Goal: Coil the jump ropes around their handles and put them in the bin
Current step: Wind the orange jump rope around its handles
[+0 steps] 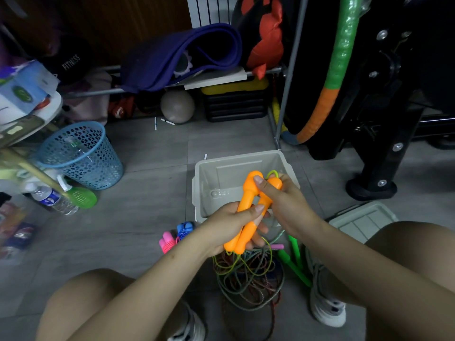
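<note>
Two orange jump-rope handles (248, 205) lie side by side above the near rim of a grey plastic bin (221, 175), which looks empty. My left hand (234, 225) grips their lower halves. My right hand (283, 203) holds their upper ends, thumb across the tops, with a loop of yellow-green cord (272, 174) showing there. The cord hangs down into a tangled pile of ropes (248, 274) on the floor between my feet. A pink-handled rope (167, 242) and a blue-handled rope (185, 228) lie coiled left of the bin. Green handles (295, 257) lie right of the pile.
A grey bin lid (364, 220) lies on the floor at right. A blue mesh wastebasket (81, 156), a water bottle (54, 200) and a green spray bottle (78, 195) stand at left. A black machine base (371, 188) and metal rack leg (278, 141) stand behind the bin.
</note>
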Demonstrator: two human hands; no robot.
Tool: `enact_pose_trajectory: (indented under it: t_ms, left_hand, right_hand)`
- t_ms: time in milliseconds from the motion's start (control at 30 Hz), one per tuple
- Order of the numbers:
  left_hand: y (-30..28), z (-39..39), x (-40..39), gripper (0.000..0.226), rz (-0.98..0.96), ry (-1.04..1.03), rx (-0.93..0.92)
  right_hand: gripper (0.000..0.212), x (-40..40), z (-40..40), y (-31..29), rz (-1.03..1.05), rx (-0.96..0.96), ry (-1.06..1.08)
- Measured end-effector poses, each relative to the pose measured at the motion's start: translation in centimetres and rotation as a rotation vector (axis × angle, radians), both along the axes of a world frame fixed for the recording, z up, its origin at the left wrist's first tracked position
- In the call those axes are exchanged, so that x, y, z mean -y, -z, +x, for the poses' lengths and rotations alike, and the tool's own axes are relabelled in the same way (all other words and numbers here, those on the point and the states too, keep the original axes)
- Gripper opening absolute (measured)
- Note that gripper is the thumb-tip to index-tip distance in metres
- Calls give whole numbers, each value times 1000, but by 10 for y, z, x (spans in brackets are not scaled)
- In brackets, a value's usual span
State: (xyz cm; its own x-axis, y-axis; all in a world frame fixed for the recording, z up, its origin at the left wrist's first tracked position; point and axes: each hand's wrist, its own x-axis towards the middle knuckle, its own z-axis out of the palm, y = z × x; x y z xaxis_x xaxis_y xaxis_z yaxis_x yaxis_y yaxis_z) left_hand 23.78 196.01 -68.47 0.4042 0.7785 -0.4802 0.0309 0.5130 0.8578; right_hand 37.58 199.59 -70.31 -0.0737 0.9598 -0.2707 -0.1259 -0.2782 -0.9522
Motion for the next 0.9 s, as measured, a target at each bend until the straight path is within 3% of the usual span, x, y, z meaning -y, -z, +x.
enact_pose_trajectory:
  t_ms: [100,133,200,267,400,500,600,767,900]
  left_hand:
    - [1,-3,-3,24,-16,-24,26]
    - [0,-6,-5,24,-26,-18,43]
    - [-4,-11,-7,27,-43,20,76]
    - [-7,-16,-9,30,-68,72,126]
    - [-13,-23,-9,34,-138,136,306]
    - [-14,-26,-11,49,-154,158,457]
    - [-15,-31,-17,51,-129,128,459]
    - [-15,-35,-17,55,-84,149,373]
    - [-15,-34,-16,51,-64,143,348]
  right_hand:
    - [60,-5,5,-9,24,307,-64]
    - [60,-7,8,-11,32,390,-26]
    - [40,-11,12,-13,140,456,130]
    - [18,-13,15,-13,271,373,141]
    - [48,-10,12,-7,280,-27,-161]
    - [46,-9,10,-12,267,-245,-173]
    - [25,-8,8,-13,210,-258,-164]
    - [30,-10,13,-22,35,-286,-200]
    - [24,-14,19,-28,-282,-469,-238]
